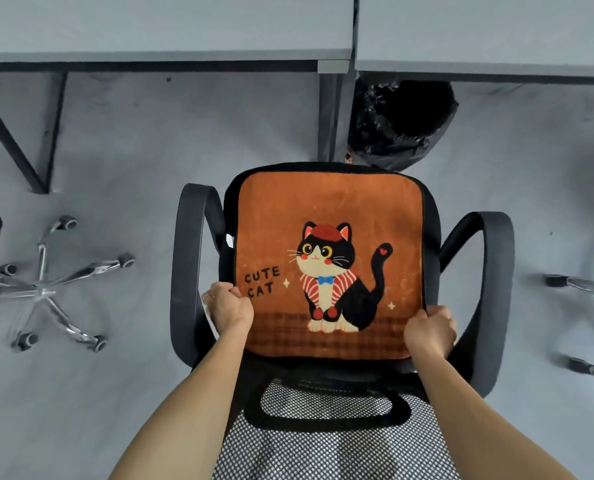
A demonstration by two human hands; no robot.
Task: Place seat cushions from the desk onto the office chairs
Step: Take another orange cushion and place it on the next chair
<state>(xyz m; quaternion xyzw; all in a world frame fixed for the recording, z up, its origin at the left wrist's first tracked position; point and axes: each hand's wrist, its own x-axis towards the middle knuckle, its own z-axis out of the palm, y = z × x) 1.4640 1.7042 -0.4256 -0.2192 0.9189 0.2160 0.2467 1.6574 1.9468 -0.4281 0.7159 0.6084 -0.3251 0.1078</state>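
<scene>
An orange seat cushion (330,209) with a black cat and the words "CUTE CAT" lies flat on the seat of a black office chair (188,265), between its two armrests. My left hand (228,308) grips the cushion's left edge near the words. My right hand (430,329) grips its right edge near the lower corner. The chair's mesh backrest (326,441) is right below me, between my forearms.
Two grey desks (164,26) run along the top. A bin lined with a black bag (399,123) stands under them behind the chair. Another chair's chrome wheeled base (46,289) is at the left, and a third chair's base (586,289) at the right edge. Grey floor all round.
</scene>
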